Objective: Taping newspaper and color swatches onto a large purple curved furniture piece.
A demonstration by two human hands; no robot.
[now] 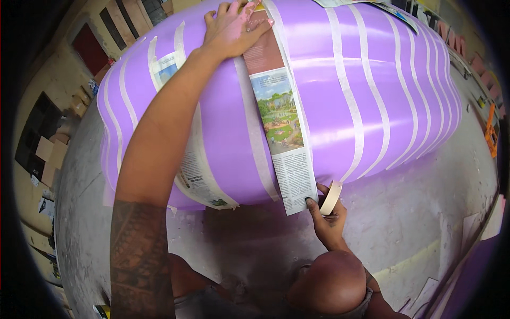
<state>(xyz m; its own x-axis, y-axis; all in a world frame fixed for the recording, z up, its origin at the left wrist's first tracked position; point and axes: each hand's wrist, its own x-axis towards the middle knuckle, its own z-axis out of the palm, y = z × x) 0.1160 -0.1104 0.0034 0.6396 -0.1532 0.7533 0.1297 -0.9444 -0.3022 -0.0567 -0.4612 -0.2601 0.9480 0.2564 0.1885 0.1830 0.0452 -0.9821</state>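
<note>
A large, rounded, glossy purple form (313,69) with pale masking-tape lines (345,80) running down it fills the upper view. Along one of these lines lies a long folded newspaper strip (287,165). My left hand (228,33), smudged with pink, rests with fingers spread on the strip's upper end. At the lower end, my right hand (330,226) grips a roll of masking tape (332,198), its thumb against the strip's corner. More newspaper (196,173) is taped on the form left of the strip, partly hidden by my left forearm.
Further paper (345,2) lies on the form's top at the right. Cardboard boxes (53,153) stand by the left wall. An orange object (491,135) is on the far right. My bent knee (332,282) is below my right hand, above the grey concrete floor (409,212).
</note>
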